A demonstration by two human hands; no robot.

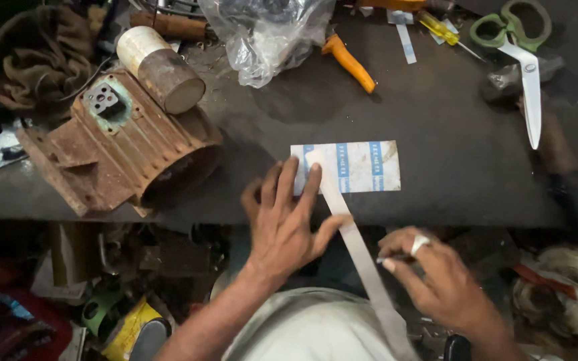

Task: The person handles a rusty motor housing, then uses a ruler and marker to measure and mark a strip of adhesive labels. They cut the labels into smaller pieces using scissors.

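Note:
A white sheet with blue bands (359, 166) lies flat on the dark workbench (436, 154) near its front edge. My left hand (287, 220) presses spread fingers on the sheet's left end. A long pale strip (356, 251) runs from the sheet's upper left corner diagonally down past the bench edge, with my left thumb against it. My right hand (436, 277), a ring on one finger, is below the bench edge beside the strip and pinches a thin small tool whose tip points at the strip.
A rusty finned motor housing (118, 144) and a rusty cylinder (162, 70) sit at the left. Behind are a clear plastic bag (269, 37), an orange-handled tool (349, 63), a yellow screwdriver (443, 30) and green-handled scissors (520, 53). Clutter lies under the bench.

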